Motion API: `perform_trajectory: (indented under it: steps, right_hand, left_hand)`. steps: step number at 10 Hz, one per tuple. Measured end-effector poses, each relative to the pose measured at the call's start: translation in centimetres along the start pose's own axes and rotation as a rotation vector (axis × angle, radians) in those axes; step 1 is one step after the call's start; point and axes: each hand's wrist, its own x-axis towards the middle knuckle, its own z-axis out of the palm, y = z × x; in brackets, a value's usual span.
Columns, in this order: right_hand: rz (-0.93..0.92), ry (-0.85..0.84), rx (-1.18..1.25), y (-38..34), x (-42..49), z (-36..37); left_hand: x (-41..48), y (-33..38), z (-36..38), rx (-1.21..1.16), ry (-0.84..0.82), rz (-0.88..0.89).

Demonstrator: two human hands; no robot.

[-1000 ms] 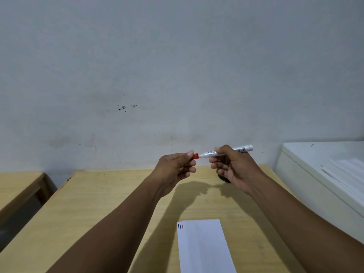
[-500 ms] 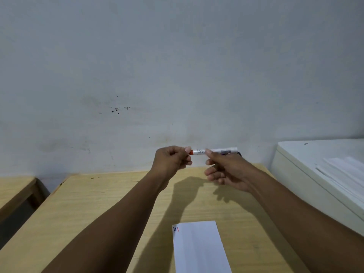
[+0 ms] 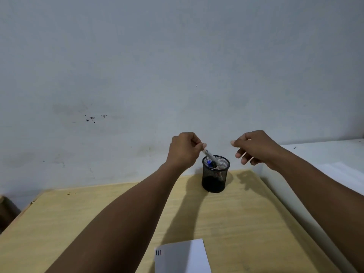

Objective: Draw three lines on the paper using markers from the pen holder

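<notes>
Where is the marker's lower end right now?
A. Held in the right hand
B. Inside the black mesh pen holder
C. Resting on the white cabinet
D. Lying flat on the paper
B: the left hand grips the marker by its top while its lower end dips into the pen holder; the right hand holds nothing.

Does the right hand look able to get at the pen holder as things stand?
Probably yes: the right hand is empty, hovering just right of the pen holder. Only the left hand, lowering a marker in, crowds the rim.
</notes>
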Motion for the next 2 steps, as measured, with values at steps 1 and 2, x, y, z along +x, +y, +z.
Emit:
perform_trajectory:
  steps: [1,2]
  right_hand:
    - [-0.012,-0.037,-0.051,0.5,-0.2,1.3]
    - [-0.016,-0.090,-0.061,0.8,-0.6,2.6]
  left_hand:
    - [-0.4,-0.7,0.9,0.078,-0.129,-0.007]
    - [-1.0,-1.1,1.4,0.179,-0.230,0.000]
